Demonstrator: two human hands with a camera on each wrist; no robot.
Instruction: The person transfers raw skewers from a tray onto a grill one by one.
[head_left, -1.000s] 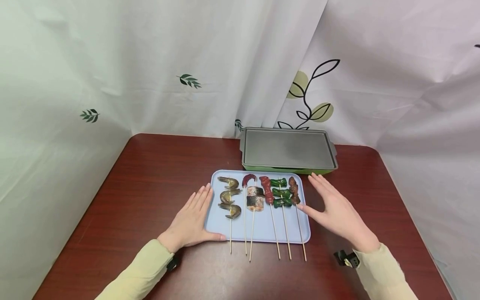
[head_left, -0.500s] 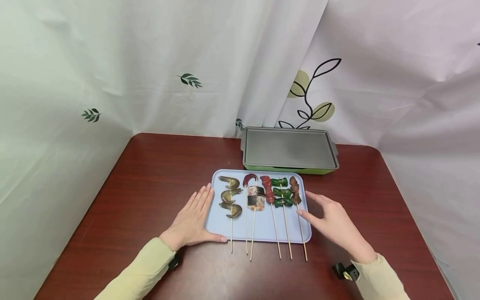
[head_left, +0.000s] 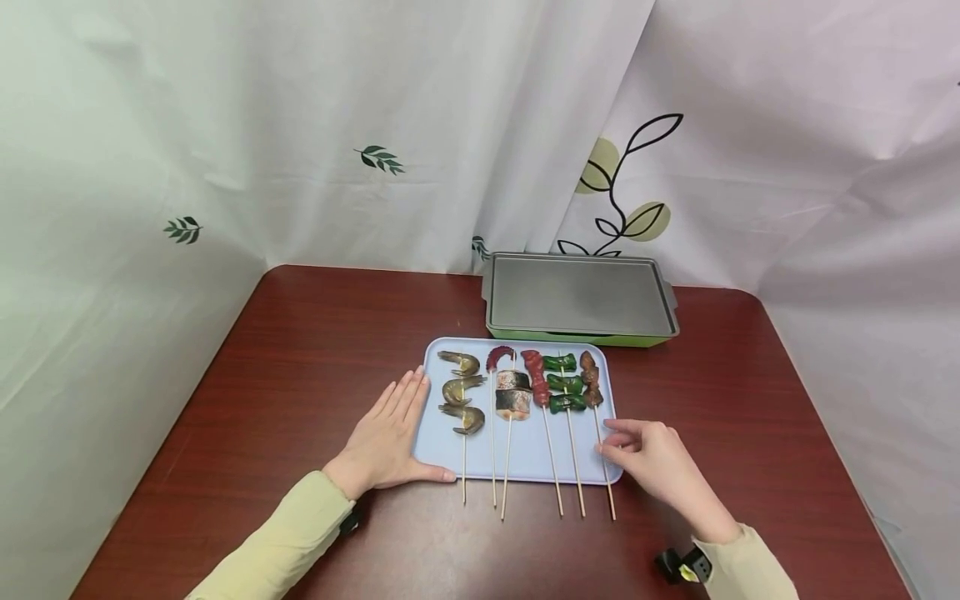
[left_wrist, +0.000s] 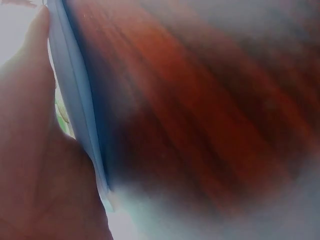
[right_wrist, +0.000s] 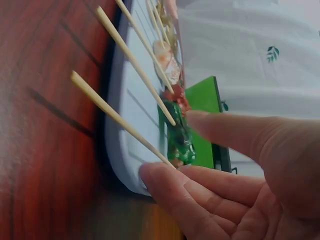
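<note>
A pale blue tray [head_left: 480, 467] bears several skewers in a row. From the left come a shrimp skewer [head_left: 461, 392], a red curled tentacle skewer [head_left: 492, 358], a fish skewer [head_left: 513, 395], a red meat skewer [head_left: 536, 375], a green pepper skewer [head_left: 566, 385] and a brown meat skewer [head_left: 591, 379]. My left hand [head_left: 386, 437] lies with straight fingers along the tray's left edge, thumb at the front rim. My right hand [head_left: 656, 467] is at the tray's right edge, fingers bent around the brown skewer's stick [right_wrist: 117, 117], with a gap between thumb and fingertips in the right wrist view.
Behind the tray stands a grey flat grill pan [head_left: 581, 296] on a green base [head_left: 630, 341]. All the stick ends stick out over the tray's front rim. White curtains [head_left: 337, 100] surround the dark red table [head_left: 315, 350] at the back and sides.
My right hand has come down and toward me along the tray's right side, its fingers bending in around the brown skewer's stick. My left hand has stayed at the tray's left edge.
</note>
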